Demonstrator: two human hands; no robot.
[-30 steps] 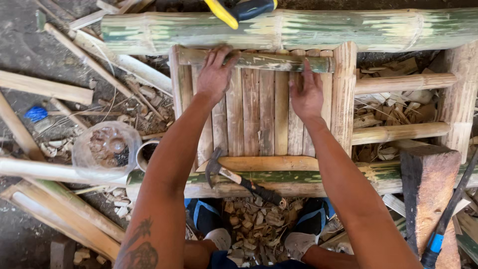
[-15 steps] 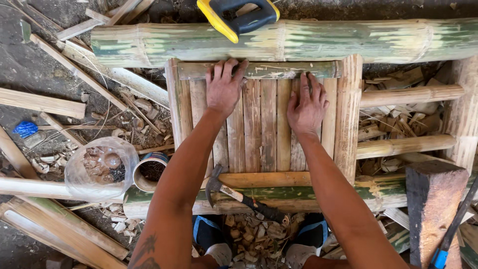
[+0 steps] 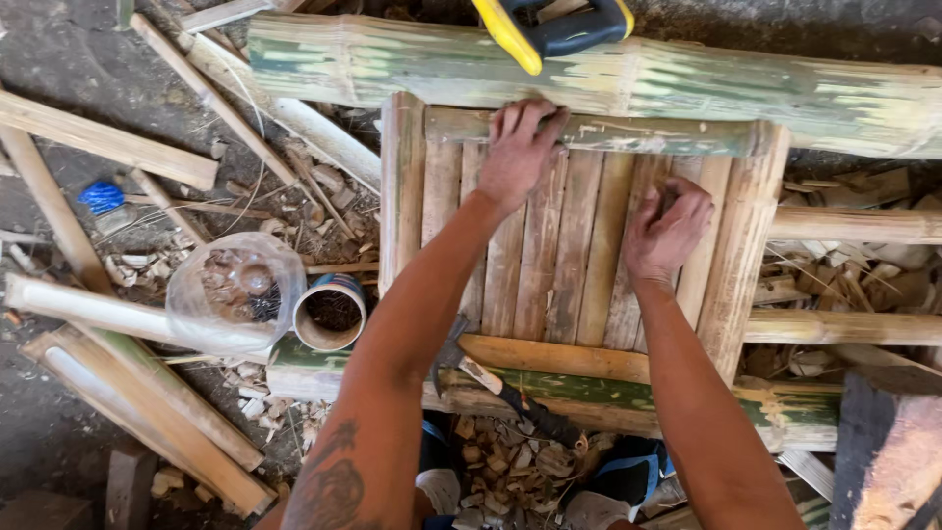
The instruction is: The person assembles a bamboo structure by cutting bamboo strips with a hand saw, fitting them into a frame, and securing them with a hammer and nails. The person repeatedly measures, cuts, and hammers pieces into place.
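Overhead, a thick green-streaked bamboo pole (image 3: 687, 83) lies across the top, just beyond the slatted bamboo panel (image 3: 579, 245). Flat on the panel's top crosspiece rests the left hand (image 3: 515, 157), fingers spread and gripping nothing. Fingers curled, the right hand (image 3: 665, 228) presses the slats. Below lies a hammer (image 3: 491, 378).

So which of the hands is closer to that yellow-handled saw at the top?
Left. The left hand rests on the top crossbar just below the saw. The right hand sits lower and further right on the bamboo slats.
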